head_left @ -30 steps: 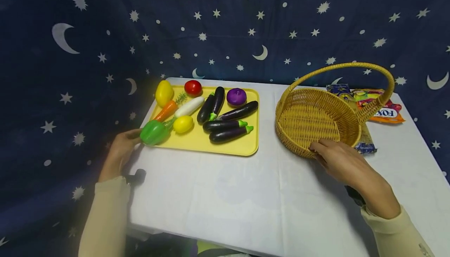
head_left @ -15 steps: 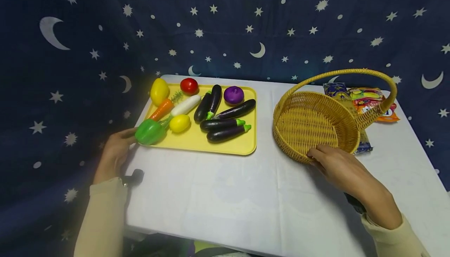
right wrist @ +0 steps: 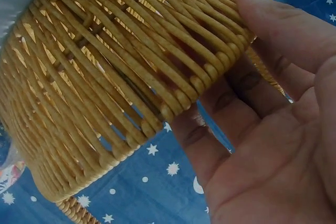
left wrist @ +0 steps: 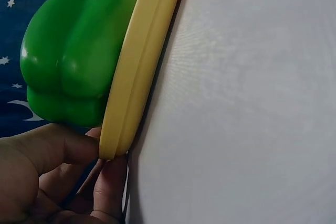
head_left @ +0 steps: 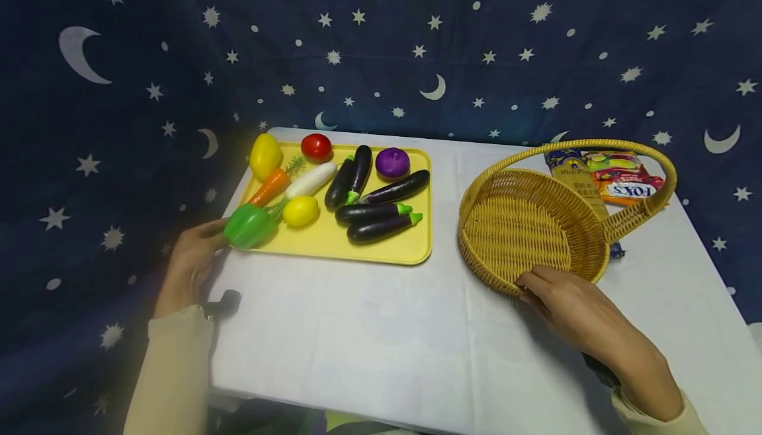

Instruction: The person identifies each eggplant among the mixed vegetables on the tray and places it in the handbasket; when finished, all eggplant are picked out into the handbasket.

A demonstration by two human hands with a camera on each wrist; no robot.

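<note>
Left hand (head_left: 190, 256) pinches tray (head_left: 321, 243) by near-left corner, next to green pepper (head_left: 250, 225). Tray's on the left part of the surface (head_left: 357, 329), long axis left-right, eggplants (head_left: 381, 213) in its right half. Basket (head_left: 512, 220) sits right of it: opening up, handle spanning left-right. Right hand (head_left: 580, 309) pinches its near rim. Packets (head_left: 622, 177) behind.

White-covered table (head_left: 357, 329), yellow tray (head_left: 324, 243), wicker basket (head_left: 512, 227), packets (head_left: 624, 176)
</note>
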